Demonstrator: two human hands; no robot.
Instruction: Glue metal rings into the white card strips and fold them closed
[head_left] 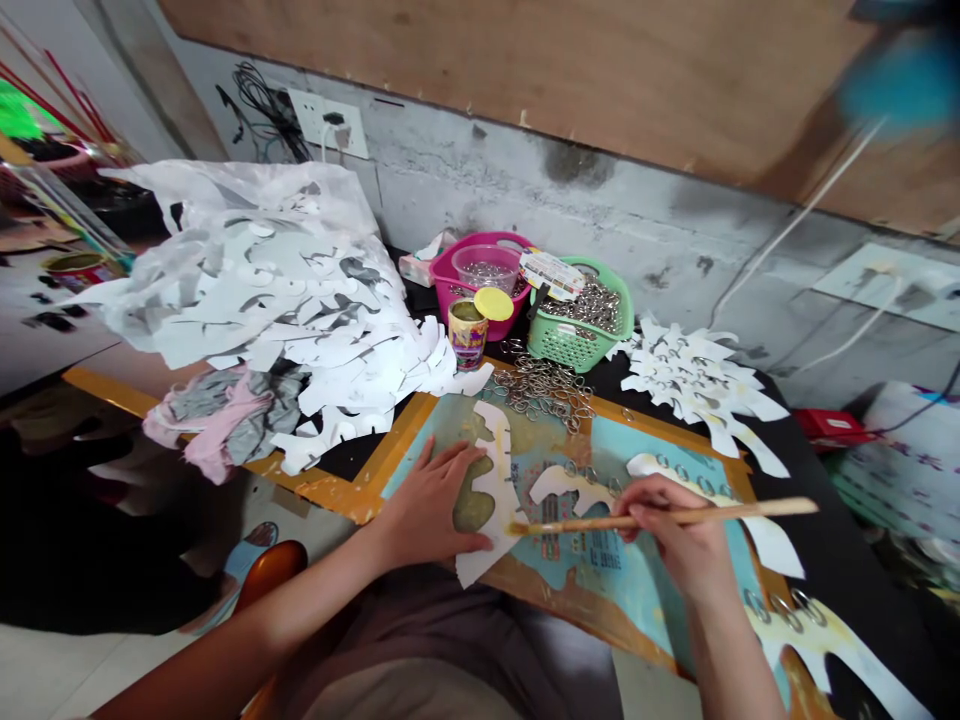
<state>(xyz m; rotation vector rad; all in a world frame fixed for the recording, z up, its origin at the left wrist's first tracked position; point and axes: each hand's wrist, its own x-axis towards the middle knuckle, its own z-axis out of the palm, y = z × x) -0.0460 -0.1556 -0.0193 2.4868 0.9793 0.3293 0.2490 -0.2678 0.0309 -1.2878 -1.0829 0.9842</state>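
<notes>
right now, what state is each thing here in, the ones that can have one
left hand, open, flat on the paper cutout
right hand, closed around the brush
brush, level, tip touching the paper cutout
jar, open, yellow lid tilted at its rim
green basket, full of metal rings
pink basket, holding a clear cup

The left hand [431,505] and the right hand [679,540] are left uncovered, and both forearms [300,610] are seen bare behind the fingers [450,458]. Below the fingers, the lap is covered by a creased greyish-brown garment [457,620]; a paler beige cloth [405,700] is seen beneath it.
</notes>
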